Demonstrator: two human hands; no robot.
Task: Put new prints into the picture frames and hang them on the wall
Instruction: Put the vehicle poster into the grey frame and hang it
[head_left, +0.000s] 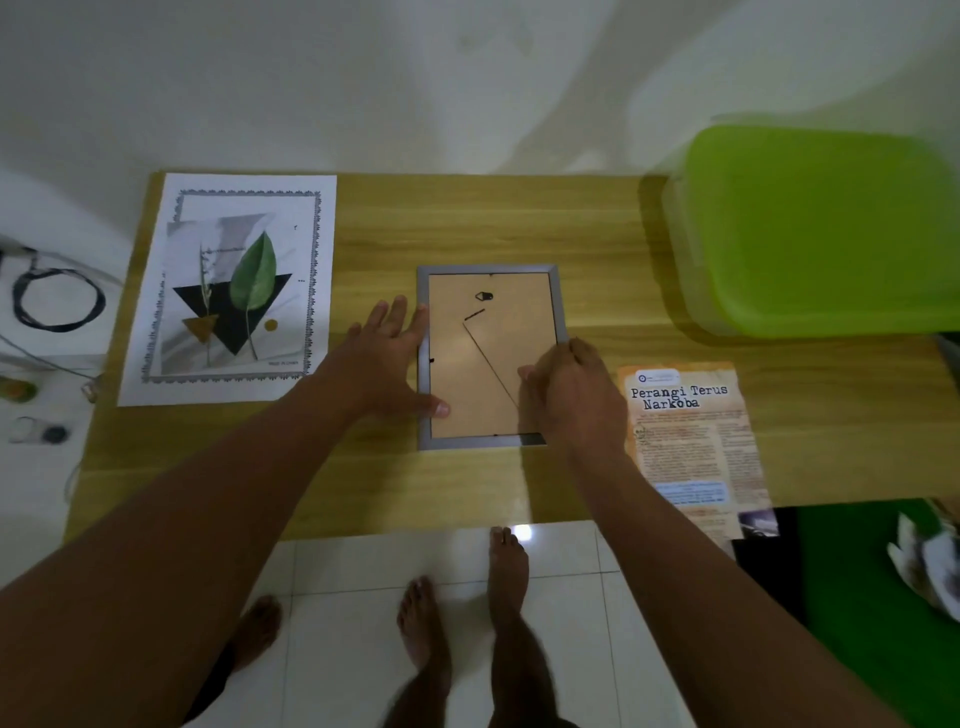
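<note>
Frame (488, 269) lies face down at mid-table (467, 218), backing board (498, 338) up. Left hand (387, 358) flat, fingers spread, pressing its left rim. Right hand (571, 400) curled at the board's right edge; grip unclear. Judged light, rigid, possibly glazed and fragile: lift by both side rims

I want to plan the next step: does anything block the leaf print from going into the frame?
Yes: the backing board sits in the face-down frame, closing it. The leaf print lies apart on the table, left of it.
</note>
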